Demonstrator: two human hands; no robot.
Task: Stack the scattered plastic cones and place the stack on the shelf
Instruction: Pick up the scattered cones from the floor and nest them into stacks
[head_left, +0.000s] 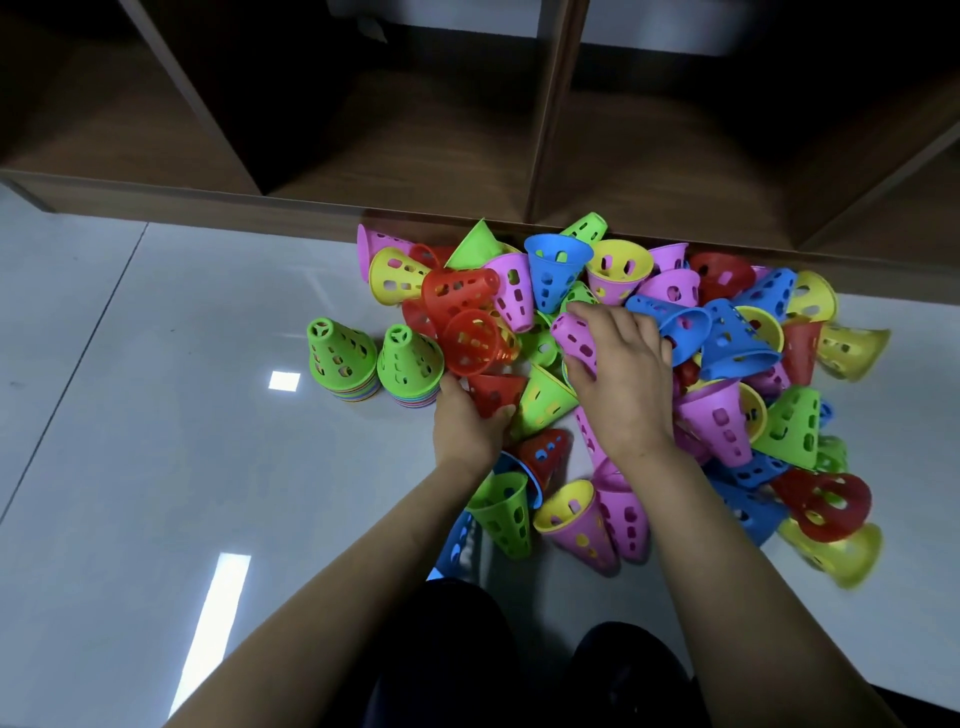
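Stacks come first: the outer stack (340, 358) and the inner stack (410, 366), each topped by a green cone, stand upright on the floor (130, 364) to the left of the left hand. Wide ends down, they nest and stay stable.

The left hand (467, 421) grips a red cone (493, 392) at its wide rim, fingers curled round the edge. It holds the cone close to the inner stack, probably as the base for further nesting.

The right hand (623, 374) lies just beside it, fingers curled over a pink cone (571, 338) on top of the loose pile (727, 415). Gripping from above should let the cone lift clear without dragging its neighbours.

The pile spreads mostly to the right of this hand and towards the person. Most cones lie tipped on their sides.

The shelf (291, 208) stands beyond both hands, and no cones show in its compartments. By this evidence, stacking is at an early stage.
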